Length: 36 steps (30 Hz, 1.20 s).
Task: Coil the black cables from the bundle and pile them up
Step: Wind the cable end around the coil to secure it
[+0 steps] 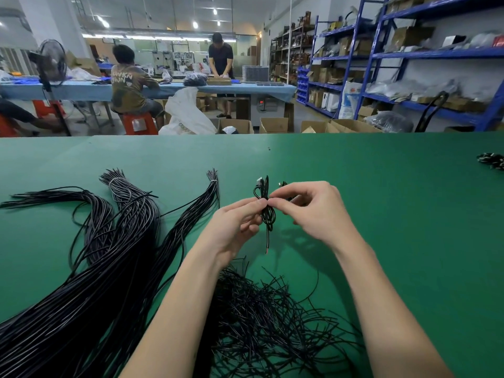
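Note:
A small coiled black cable (pixel 266 214) hangs upright above the green table (pixel 381 214), one loose end with a reddish tip dangling below. My left hand (pixel 237 227) pinches the coil's waist from the left. My right hand (pixel 311 211) pinches the same spot from the right with thumb and forefinger. Long bundles of black cables (pixel 109 268) fan out over the table's left side, some tied with white bands. A loose heap of thin black ties (pixel 261 317) lies between my forearms. A small pile of coiled cables (pixel 491 159) sits at the far right edge.
Beyond the table's far edge stand open cardboard boxes (pixel 272 125) and a white sack (pixel 185 113). Two people work at a blue bench (pixel 81 90) behind. Blue shelving (pixel 409 55) fills the right side. A fan (pixel 51 64) stands at the left.

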Tool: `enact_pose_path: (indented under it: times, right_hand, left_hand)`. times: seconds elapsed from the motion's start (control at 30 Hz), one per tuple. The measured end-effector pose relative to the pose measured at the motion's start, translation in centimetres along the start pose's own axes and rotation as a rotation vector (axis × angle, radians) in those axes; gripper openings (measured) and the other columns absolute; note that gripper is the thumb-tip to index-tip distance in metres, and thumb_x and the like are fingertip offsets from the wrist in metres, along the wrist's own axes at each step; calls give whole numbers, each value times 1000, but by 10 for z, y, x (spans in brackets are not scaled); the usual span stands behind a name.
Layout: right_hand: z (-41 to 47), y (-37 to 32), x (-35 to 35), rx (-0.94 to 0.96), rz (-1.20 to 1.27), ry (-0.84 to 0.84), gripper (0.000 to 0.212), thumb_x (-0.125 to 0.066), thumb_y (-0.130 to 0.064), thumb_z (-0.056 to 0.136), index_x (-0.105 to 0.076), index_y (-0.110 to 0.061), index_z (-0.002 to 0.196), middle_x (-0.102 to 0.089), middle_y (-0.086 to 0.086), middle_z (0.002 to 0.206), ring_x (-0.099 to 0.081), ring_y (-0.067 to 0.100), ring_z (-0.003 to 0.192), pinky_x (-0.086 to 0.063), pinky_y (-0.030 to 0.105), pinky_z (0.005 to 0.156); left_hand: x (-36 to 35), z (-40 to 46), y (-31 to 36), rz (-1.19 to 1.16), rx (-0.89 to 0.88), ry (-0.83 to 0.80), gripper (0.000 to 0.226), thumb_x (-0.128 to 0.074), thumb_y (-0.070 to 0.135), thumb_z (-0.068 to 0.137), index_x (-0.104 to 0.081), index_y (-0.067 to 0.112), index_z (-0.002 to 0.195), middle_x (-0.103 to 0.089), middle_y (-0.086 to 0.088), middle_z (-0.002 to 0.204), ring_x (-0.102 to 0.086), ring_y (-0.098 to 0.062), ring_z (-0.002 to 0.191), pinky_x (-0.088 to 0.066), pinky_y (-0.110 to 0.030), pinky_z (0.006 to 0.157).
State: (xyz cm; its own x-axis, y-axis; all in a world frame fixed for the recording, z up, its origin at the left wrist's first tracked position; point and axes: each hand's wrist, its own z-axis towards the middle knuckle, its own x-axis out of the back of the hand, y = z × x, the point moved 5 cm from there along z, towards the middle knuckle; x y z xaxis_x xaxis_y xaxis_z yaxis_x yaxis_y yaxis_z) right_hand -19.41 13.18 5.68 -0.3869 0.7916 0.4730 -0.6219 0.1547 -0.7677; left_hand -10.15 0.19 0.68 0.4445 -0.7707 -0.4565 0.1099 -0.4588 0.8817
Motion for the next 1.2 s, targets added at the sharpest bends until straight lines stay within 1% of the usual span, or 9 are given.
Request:
enact_pose_path:
  times: [0.17, 0.3, 0.37, 0.57, 0.73, 0.83, 0.97, 1.03, 1.2]
  right_hand:
    - [1, 12, -3, -145, 138, 5, 11, -83, -33, 82, -80, -26, 74, -72, -12, 63, -51, 4, 50, -40, 13, 48]
    - [-9, 35, -24, -697, 776, -125, 5, -73, -9, 86, -75, -9, 81, -67, 0, 65, -37, 2, 42, -27, 11, 33]
    - [-15, 38, -33, -795, 1011, -159, 2, -71, -8, 85, -73, -9, 85, -66, 1, 67, -36, 2, 41, -25, 10, 31]
    - [-3, 22, -14, -223, 256, -113, 12, -74, -19, 92, -78, -28, 98, -78, -12, 90, -58, 8, 55, -44, 23, 50]
    - [-3, 17, 0, -91, 54, -41, 9, -83, -50, 76, -78, -48, 84, -70, 7, 62, -50, 24, 49, -41, 26, 49]
    - [-3, 18, -2, -139, 115, 47, 9, -85, -40, 78, -81, -33, 75, -68, 7, 59, -44, 12, 50, -36, 22, 49]
    - [-12, 29, -33, -715, 837, -122, 10, -78, -16, 83, -75, -11, 74, -65, 0, 67, -38, 2, 43, -27, 12, 36]
    - [-13, 29, -39, -731, 892, -143, 8, -77, -17, 85, -75, -11, 79, -68, -3, 71, -42, 2, 43, -28, 11, 35]
    - [-3, 11, -16, -19, 23, 130, 8, -82, -41, 81, -79, -35, 85, -67, -24, 65, -55, 9, 51, -46, 19, 54]
  left_hand:
    - [0, -2, 3, 179, -136, 21, 17, -78, 9, 80, -75, 7, 96, -70, 4, 78, -58, -6, 66, -48, -16, 63]
    - [-10, -9, 16, 571, -577, 79, 11, -78, 9, 84, -77, 19, 89, -76, 9, 78, -64, -1, 69, -51, -15, 68]
    - [-10, -7, 16, 627, -611, 122, 11, -80, 12, 83, -77, 22, 85, -74, 9, 73, -61, -1, 65, -49, -16, 65]
    - [11, 6, -1, 140, -120, 161, 22, -77, 9, 83, -73, 0, 103, -68, -4, 79, -54, -10, 62, -46, -18, 57]
    - [5, 5, -1, 59, -60, 55, 28, -72, 6, 85, -71, -7, 110, -69, -3, 79, -55, -6, 61, -43, -15, 52]
    - [5, 5, -1, 155, -103, 65, 23, -76, 11, 84, -74, 0, 104, -70, 0, 79, -57, -8, 67, -47, -17, 60]
    - [4, 0, 13, 425, -414, 108, 8, -80, 15, 83, -77, 13, 90, -71, 10, 71, -60, -2, 63, -49, -16, 65]
    - [7, 1, 15, 446, -431, 137, 5, -80, 15, 83, -77, 15, 86, -71, 9, 69, -59, -3, 62, -50, -16, 63]
    - [13, 6, 5, 106, -138, 142, 9, -76, 7, 83, -75, 4, 91, -67, -8, 82, -54, -13, 67, -48, -18, 56]
